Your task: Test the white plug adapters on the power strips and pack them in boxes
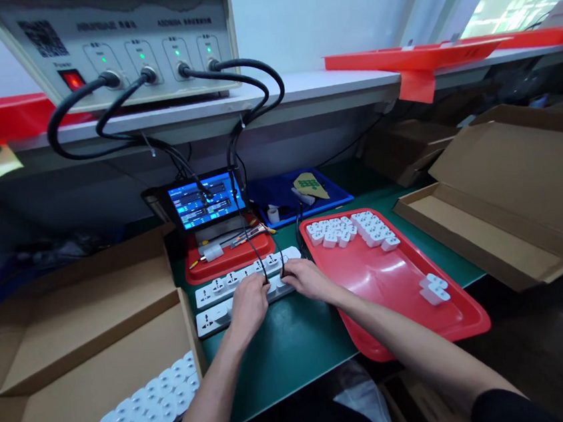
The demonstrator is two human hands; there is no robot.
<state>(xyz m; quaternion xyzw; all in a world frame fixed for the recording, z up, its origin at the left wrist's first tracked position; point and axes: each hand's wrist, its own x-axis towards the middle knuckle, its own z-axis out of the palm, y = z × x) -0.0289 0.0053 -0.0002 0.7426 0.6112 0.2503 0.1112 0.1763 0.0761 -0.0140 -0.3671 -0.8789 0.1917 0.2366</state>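
Observation:
Two long white power strips lie side by side on the green bench top, a rear strip (240,274) and a front strip (207,323). My left hand (249,303) pinches the lower end of a thin black cable (254,246) above the front strip. Just to its right, my right hand (311,280) closes its fingertips around another thin black cable (281,254). Both cable ends are hidden by my fingers, so I cannot tell whether they sit in the strip. Small white blocks also stand along the front strip.
Right of the strips, a red tray (370,289) holds small white blocks (374,231). An open cardboard box (119,342) at left holds rows of white pieces. Behind are a lit screen (205,202) and a blue tray (270,195). A cabled tester (141,24) stands on the shelf above.

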